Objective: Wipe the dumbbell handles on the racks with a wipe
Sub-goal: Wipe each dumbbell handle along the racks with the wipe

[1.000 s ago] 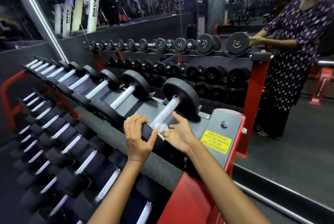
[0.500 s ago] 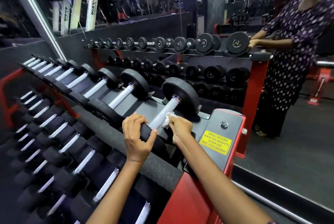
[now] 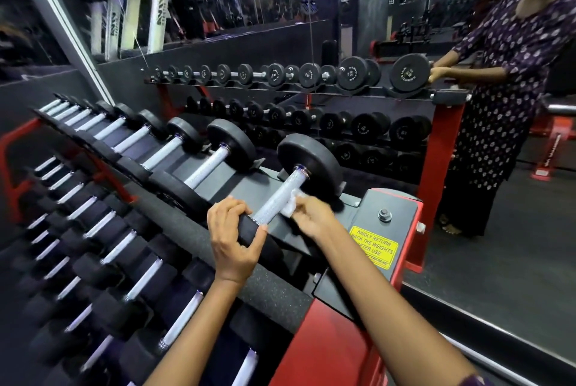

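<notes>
Because the knurled handle (image 3: pixel 282 195) of the end dumbbell lies sloped on the top tier of the red rack (image 3: pixel 389 198), its far rubber head (image 3: pixel 308 164) seated higher in a cradle and its near head (image 3: pixel 249 234) lower toward the person, the handle's upper side is exposed and easy to reach from above; the white wipe (image 3: pixel 290 206) is pressed against the right flank of that handle, about midway along it, pinched in the curled fingers of the right hand (image 3: pixel 311 214), which comes in from the side so the cloth can run along the bar; the left hand (image 3: pixel 232 237) curls over the near head just below the handle, fingers on top and thumb at the front, most likely to keep the weight from rolling in its cradle while the handle is rubbed; left of this dumbbell the next dumbbells (image 3: pixel 215 161) sit in a row receding along the same tier, handles bare, with lower tiers beneath them; right of it a yellow notice (image 3: pixel 374 247) is stuck to the rack's end plate; beyond it a mirror (image 3: pixel 467 42) reflects the rack and the person.
</notes>
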